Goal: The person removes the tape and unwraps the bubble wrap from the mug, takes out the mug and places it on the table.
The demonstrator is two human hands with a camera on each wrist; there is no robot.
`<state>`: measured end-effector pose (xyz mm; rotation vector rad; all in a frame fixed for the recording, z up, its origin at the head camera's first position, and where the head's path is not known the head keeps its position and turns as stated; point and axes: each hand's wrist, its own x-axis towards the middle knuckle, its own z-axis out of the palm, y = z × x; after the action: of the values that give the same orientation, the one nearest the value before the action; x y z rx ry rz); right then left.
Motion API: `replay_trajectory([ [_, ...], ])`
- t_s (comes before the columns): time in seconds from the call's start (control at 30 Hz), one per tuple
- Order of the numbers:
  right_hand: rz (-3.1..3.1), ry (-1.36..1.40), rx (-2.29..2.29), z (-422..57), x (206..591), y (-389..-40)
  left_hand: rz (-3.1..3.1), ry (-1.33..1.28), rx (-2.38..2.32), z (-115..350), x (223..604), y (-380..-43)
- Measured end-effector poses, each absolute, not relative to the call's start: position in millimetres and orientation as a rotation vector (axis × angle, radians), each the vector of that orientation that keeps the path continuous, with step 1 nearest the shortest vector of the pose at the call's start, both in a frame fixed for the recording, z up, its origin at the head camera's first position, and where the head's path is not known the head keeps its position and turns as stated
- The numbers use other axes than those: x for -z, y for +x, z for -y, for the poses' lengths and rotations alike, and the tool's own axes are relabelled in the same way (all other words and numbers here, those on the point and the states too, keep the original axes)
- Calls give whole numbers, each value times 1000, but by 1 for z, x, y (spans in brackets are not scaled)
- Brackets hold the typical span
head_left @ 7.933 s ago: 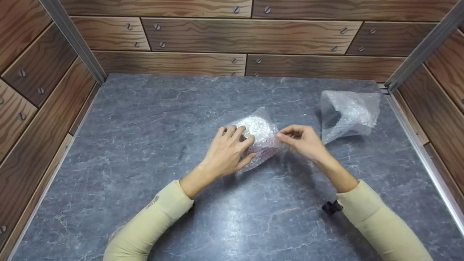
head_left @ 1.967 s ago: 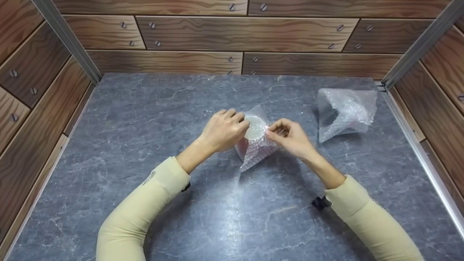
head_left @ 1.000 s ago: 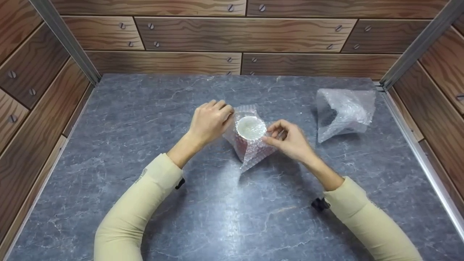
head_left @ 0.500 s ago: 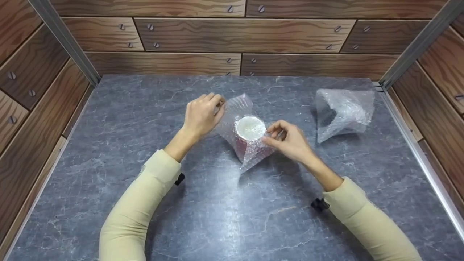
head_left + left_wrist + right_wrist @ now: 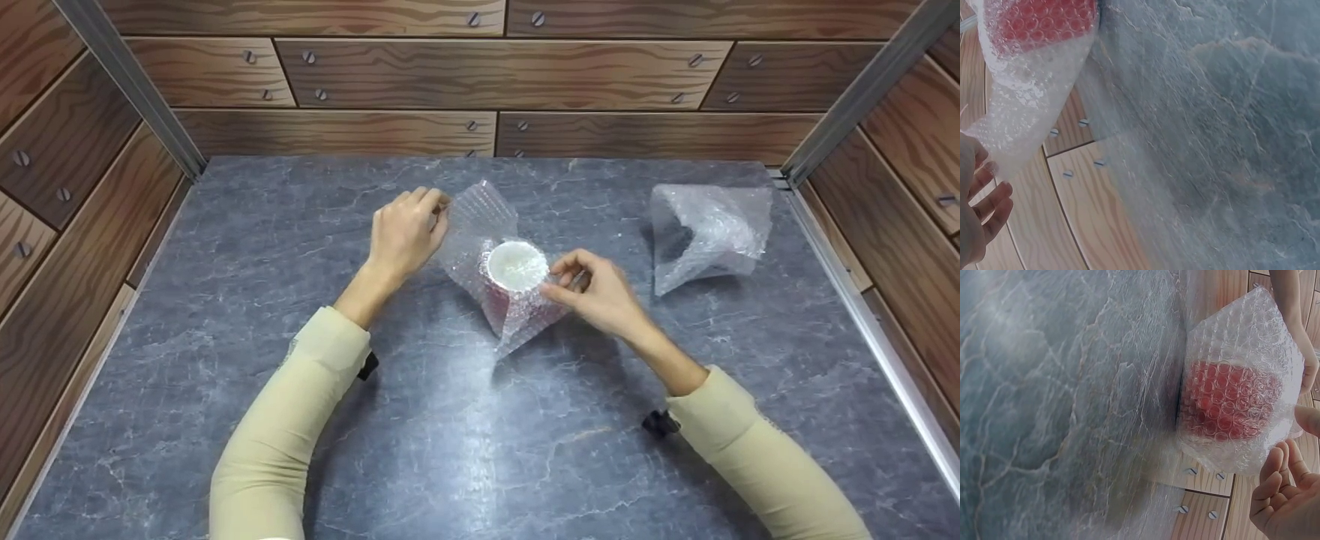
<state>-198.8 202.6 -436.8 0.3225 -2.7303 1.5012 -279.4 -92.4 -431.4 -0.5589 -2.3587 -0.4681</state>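
Observation:
A red object with a round white top (image 5: 518, 265) stands mid-table, partly wrapped in bubble wrap (image 5: 480, 214). Its red side (image 5: 1230, 402) shows through the bubbles in both wrist views; whether it is a cup or a jar I cannot tell. My left hand (image 5: 405, 231) pinches the wrap's far left edge and holds that flap out, away from the white top. At the right of the top, my right hand (image 5: 600, 291) holds the wrap between thumb and fingers. A corner of the wrap points toward me on the near side.
Another bubble-wrapped bundle (image 5: 712, 232), its near left side gaping, lies at the back right of the grey marbled table (image 5: 300, 195). Wood-patterned walls (image 5: 495, 71) and metal posts enclose the back and sides.
The left hand, earlier resting over the wrapped object, has peeled the wrap back and away to the left, uncovering the white top. The right hand has stayed near the top's right side.

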Motion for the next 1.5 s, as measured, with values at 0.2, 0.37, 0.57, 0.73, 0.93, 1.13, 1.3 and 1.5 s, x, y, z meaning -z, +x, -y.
replay_trajectory([
  [0.2, 2746, 306, -1462, -202, 437, -197, 2384, -509, 471, 98, 438, -284],
  [0.37, 2746, 311, -1456, -202, 437, -196, 2421, -480, 518, 103, 444, -287],
  [0.57, 2751, 319, -1440, -202, 438, -196, 2446, -451, 553, 106, 449, -291],
  [0.73, 2765, 316, -1452, -202, 437, -196, 2464, -402, 580, 109, 451, -294],
  [0.93, 2766, 318, -1461, -201, 436, -196, 2522, -320, 705, 115, 453, -297],
  [1.13, 2760, 326, -1439, -201, 436, -196, 2589, -249, 786, 117, 450, -297],
  [1.3, 2757, 333, -1410, -201, 436, -196, 2576, -270, 770, 113, 442, -293],
  [1.5, 2756, 332, -1408, -202, 436, -196, 2544, -353, 673, 107, 430, -284],
])
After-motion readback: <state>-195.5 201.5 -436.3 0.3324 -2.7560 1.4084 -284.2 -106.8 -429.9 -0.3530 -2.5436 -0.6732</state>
